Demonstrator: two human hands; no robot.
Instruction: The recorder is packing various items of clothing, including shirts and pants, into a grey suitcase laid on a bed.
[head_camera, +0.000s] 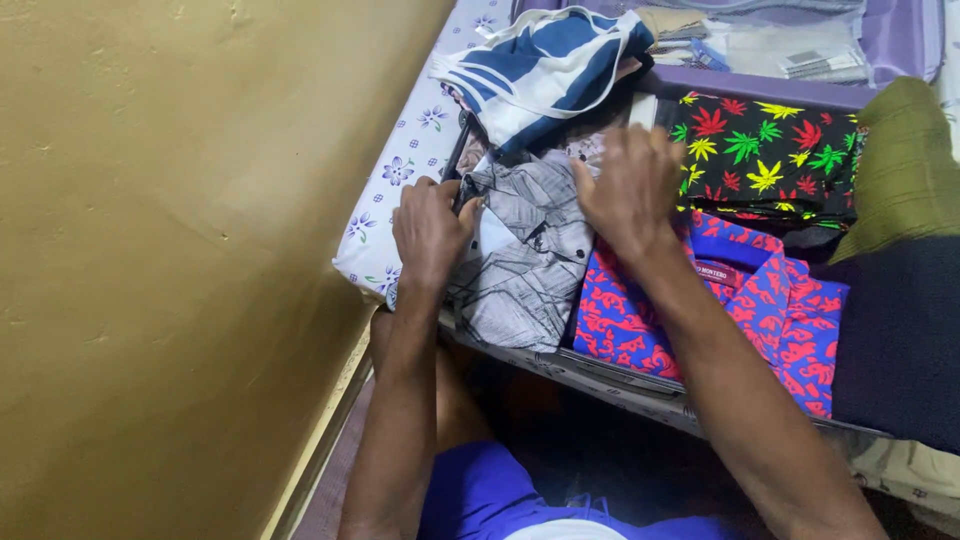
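Note:
A folded grey and white patterned shirt (525, 270) lies at the left end of an open suitcase (620, 385). My left hand (430, 232) grips its left edge beside the suitcase wall. My right hand (628, 188) presses down on the shirt's upper right part, fingers spread. Right of the grey shirt lies a folded blue shirt with a red pattern (760, 310). Behind it is a black garment with coloured leaf prints (770, 150). A blue and white striped garment (545, 65) is bunched at the back, above my hands.
A yellow wall (170, 260) fills the left side. The suitcase rests on a white bedsheet with purple flowers (405, 165). An olive green cloth (905, 155) and a dark garment (900, 340) lie at the right. The purple suitcase lid (900, 40) holds clear plastic packets.

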